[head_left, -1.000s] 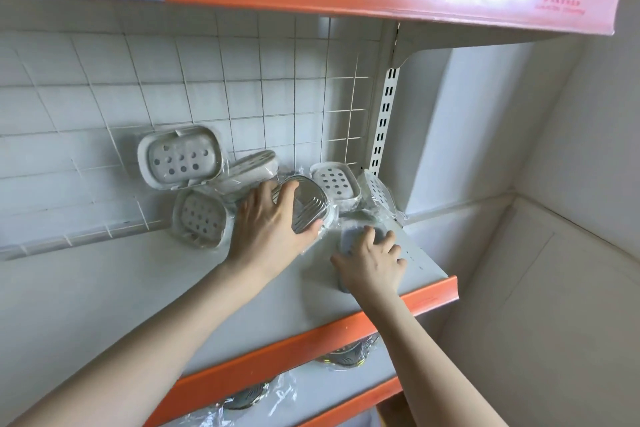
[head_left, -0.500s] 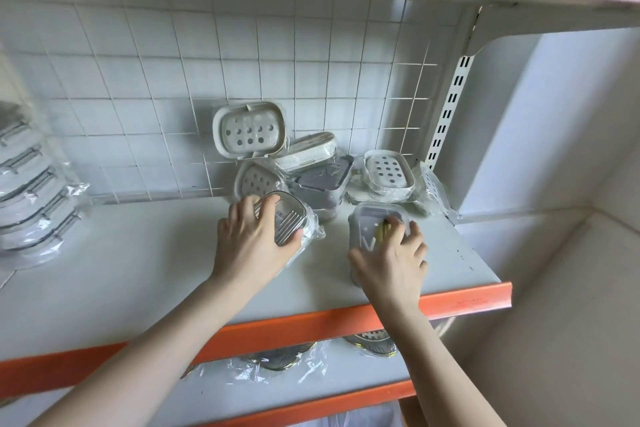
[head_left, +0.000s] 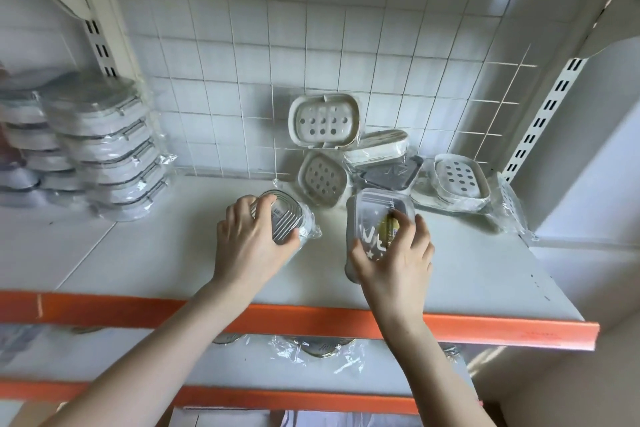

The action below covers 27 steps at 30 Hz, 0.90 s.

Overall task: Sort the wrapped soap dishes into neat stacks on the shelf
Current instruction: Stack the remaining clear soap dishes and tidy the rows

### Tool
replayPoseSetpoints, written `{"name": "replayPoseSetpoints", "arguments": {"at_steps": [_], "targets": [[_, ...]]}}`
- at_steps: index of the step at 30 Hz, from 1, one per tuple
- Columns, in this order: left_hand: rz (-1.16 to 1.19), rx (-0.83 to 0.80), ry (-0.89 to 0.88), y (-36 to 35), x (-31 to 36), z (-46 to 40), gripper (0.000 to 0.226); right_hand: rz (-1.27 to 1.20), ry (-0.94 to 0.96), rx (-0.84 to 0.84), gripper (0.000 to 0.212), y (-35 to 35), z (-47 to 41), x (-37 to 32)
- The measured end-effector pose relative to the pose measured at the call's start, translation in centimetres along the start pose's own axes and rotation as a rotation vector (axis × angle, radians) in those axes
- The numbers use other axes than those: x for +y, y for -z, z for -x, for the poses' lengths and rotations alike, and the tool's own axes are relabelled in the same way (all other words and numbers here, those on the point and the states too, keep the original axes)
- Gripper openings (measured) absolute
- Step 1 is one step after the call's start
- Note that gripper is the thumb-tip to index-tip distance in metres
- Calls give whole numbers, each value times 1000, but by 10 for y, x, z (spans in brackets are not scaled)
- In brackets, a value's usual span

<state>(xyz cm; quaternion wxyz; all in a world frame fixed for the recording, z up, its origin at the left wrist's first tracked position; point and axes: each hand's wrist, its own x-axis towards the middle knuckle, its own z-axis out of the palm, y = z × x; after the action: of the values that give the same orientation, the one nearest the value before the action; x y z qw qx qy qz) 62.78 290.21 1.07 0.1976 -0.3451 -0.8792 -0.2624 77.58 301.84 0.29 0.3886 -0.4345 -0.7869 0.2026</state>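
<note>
Now: my left hand [head_left: 252, 243] grips a wrapped metal-ribbed soap dish [head_left: 282, 220], fingers curled over its near end, at centre of frame on the white shelf [head_left: 138, 260]. My right hand [head_left: 393, 260] clasps a clear-lidded box dish [head_left: 375, 215] w/ white lettering and a yellow label, fingertips on the lid, just right of centre; it rests on the shelf. Behind both, upper centre, a loose pile against the wire grid back [head_left: 242, 80]: one beige perforated dish [head_left: 323, 121] propped upright, a second beige dish [head_left: 322, 178] tilted below it, a wrapped cream dish [head_left: 377, 149] on its side, a grey dish [head_left: 391, 175] under that. To the right, a white perforated dish [head_left: 460, 177] lies in loose wrap. At far left, tall stacks of wrapped dishes [head_left: 110, 149], blurred. Orange shelf edge [head_left: 311, 319] runs across lower frame; more wrapped items on the lower shelf [head_left: 311, 354], unclear.
</note>
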Motion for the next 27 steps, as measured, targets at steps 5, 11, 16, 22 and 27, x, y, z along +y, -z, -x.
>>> {"name": "replayPoseSetpoints", "arguments": {"at_steps": [5,11,16,22,27], "targets": [[-6,46,14,22,-34,-2,63,-41,46,-44,70,-17,14,-37],[-31,104,42,53,-88,-2,63,-63,90,-96,68,-43,37,-82],[-54,110,72,82,-145,7,62,-73,86,-176,72,-69,63,-128],[-104,132,106,113,-211,17,62,-80,119,-228,67,-103,95,-179],[-138,122,133,131,-252,24,63,-67,149,-263,68,-124,120,-211]]}}
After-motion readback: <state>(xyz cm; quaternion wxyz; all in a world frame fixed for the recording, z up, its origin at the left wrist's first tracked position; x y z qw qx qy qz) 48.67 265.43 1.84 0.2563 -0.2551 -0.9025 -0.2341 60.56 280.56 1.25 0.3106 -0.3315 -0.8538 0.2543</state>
